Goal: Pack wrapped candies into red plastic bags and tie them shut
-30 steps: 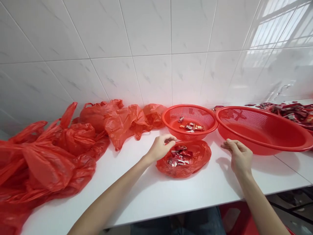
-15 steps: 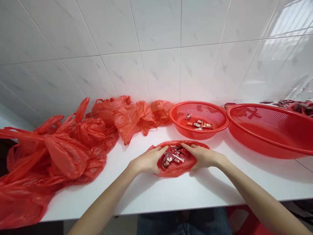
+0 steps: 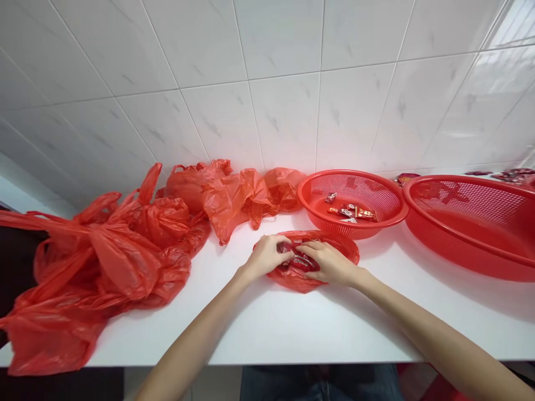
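On counter | left hand, right hand cupped over red bag

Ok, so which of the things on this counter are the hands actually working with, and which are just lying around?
In hand:
left hand
right hand
small red bag, gathered by both hands
wrapped candies inside it

Lying about:
small red basket with a few candies
large red basket
pile of red bags
white counter

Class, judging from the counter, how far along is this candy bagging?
Done: tied red bags piled at left. In hand: left hand and right hand gather an open red bag around wrapped candies. Left: few candies in the small basket.
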Action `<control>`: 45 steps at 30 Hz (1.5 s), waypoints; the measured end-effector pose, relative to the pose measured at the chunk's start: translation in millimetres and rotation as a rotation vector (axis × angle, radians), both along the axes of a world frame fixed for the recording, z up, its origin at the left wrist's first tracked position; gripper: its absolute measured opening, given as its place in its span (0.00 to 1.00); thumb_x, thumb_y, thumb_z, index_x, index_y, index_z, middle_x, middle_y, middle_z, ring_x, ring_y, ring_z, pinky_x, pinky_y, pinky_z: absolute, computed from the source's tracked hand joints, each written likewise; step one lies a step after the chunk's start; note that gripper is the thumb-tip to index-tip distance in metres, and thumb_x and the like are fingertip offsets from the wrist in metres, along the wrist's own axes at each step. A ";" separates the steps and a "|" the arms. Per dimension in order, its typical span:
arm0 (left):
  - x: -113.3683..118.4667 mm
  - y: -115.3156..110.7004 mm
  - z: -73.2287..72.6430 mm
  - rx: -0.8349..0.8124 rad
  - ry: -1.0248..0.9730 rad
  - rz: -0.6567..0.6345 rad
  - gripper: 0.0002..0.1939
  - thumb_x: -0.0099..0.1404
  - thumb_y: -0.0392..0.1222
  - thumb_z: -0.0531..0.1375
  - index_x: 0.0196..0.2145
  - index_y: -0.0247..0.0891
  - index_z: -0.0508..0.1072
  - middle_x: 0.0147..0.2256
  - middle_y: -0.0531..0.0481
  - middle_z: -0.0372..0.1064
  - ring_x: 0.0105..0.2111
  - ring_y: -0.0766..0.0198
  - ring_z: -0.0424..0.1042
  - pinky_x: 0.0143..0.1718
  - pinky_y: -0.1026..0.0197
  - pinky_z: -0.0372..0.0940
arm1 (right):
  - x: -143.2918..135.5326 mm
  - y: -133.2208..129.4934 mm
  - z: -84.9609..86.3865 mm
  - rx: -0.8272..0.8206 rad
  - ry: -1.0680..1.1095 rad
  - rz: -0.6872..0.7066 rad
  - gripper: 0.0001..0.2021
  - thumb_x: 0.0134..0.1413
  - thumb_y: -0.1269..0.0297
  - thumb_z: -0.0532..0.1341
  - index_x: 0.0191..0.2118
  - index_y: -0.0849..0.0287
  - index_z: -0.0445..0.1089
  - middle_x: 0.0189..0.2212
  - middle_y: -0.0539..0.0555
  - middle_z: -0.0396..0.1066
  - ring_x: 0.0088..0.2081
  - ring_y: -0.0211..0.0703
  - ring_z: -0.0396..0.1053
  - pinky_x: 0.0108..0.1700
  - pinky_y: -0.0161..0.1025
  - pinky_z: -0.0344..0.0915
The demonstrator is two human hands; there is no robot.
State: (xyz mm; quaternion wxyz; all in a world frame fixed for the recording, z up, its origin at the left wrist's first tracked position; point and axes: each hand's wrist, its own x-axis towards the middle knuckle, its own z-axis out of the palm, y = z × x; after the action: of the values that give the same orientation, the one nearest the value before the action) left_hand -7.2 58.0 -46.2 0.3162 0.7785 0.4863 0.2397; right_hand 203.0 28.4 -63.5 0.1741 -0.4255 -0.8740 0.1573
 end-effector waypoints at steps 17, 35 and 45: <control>-1.3 -16.6 -16.5 0.034 -0.654 -0.114 0.11 0.65 0.50 0.65 0.36 0.40 0.81 0.46 0.42 0.76 0.49 0.53 0.75 0.50 0.51 0.73 | -6.0 -16.9 -3.3 -0.514 0.988 -0.147 0.20 0.62 0.44 0.61 0.44 0.57 0.77 0.34 0.54 0.78 0.38 0.47 0.76 0.46 0.45 0.72; 10.5 -27.1 -20.3 -0.270 -0.727 -0.009 0.25 0.58 0.49 0.70 0.51 0.37 0.76 0.49 0.40 0.78 0.50 0.50 0.78 0.54 0.49 0.72 | -3.0 -22.5 -0.2 -0.461 1.148 -0.234 0.25 0.51 0.54 0.73 0.53 0.55 0.70 0.27 0.48 0.74 0.32 0.42 0.73 0.44 0.44 0.72; -1.6 -20.5 -8.0 -0.110 -0.632 0.176 0.15 0.53 0.37 0.57 0.40 0.39 0.73 0.36 0.50 0.77 0.37 0.58 0.75 0.41 0.57 0.70 | 5.4 -15.8 -11.2 -0.082 0.548 -0.223 0.16 0.58 0.61 0.64 0.52 0.54 0.70 0.44 0.58 0.77 0.46 0.53 0.74 0.50 0.53 0.70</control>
State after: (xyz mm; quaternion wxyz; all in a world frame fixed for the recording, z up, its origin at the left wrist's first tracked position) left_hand -8.7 37.5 -54.3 0.4709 0.6026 0.4417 0.4690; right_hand 208.5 12.6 -74.8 0.4023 -0.4674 -0.7352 0.2812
